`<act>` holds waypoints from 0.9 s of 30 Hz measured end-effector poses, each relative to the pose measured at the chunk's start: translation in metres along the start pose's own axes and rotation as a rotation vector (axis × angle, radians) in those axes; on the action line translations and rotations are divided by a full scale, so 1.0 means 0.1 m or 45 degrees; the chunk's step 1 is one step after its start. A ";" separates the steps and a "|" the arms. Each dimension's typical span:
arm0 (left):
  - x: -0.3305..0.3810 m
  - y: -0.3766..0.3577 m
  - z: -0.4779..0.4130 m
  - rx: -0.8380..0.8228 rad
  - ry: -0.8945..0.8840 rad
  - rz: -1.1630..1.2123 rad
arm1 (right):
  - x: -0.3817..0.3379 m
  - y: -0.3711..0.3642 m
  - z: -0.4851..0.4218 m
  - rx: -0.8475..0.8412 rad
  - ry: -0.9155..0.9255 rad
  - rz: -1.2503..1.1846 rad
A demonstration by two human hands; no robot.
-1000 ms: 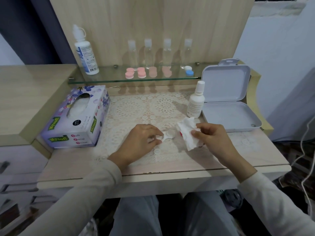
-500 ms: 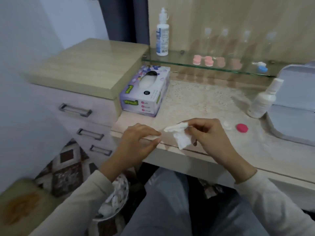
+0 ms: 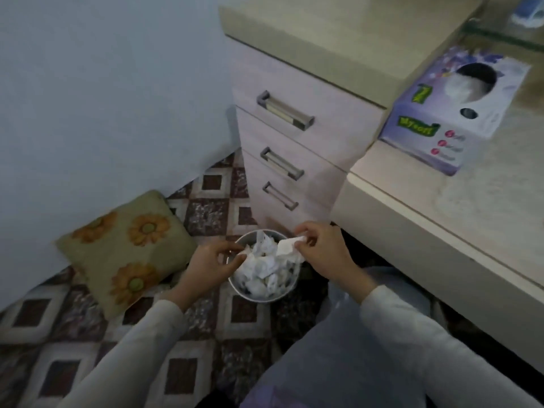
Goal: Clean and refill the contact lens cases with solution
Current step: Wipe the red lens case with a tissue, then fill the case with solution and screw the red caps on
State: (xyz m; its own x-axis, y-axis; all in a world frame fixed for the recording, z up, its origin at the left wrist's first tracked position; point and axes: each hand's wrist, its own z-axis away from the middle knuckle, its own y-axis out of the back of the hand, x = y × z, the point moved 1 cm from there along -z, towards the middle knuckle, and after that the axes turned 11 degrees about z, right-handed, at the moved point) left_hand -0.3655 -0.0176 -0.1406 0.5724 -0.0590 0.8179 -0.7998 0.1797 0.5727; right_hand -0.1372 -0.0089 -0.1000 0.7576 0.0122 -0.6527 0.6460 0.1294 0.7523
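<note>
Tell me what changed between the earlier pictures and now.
The right hand carried the used tissue from the desk down over the waste bin, still pinching it; the left hand let go of the lens case and came down to the bin's rim. The tissue box stayed on the desk.

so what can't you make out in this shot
Head view only:
Lens cases: out of frame; the desk is cut off at the right edge.
Bin bottom: buried under crumpled tissues.
Tissue box small print: blurred.
Left hand: blur hides whether its fingers pinch anything.
Tissue in the right hand: one end hidden behind the fingers.
</note>
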 end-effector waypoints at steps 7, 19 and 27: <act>-0.39 0.01 0.03 0.002 0.181 -0.057 | 0.33 -0.61 -0.41 -0.104 -0.273 0.077; -0.56 0.00 -0.03 -0.057 0.240 -0.027 | 0.50 -0.88 -0.53 -0.254 -0.393 0.139; -0.28 -0.05 -0.10 -0.085 0.130 -0.063 | 0.49 -0.64 -0.40 -0.298 -0.367 0.040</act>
State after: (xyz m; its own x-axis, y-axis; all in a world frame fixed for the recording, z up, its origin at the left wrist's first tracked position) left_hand -0.3758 -0.0075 -0.1673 0.6290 0.0299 0.7769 -0.7582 0.2443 0.6045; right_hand -0.1453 0.0230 -0.1835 0.7936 -0.2558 -0.5521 0.6083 0.3569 0.7090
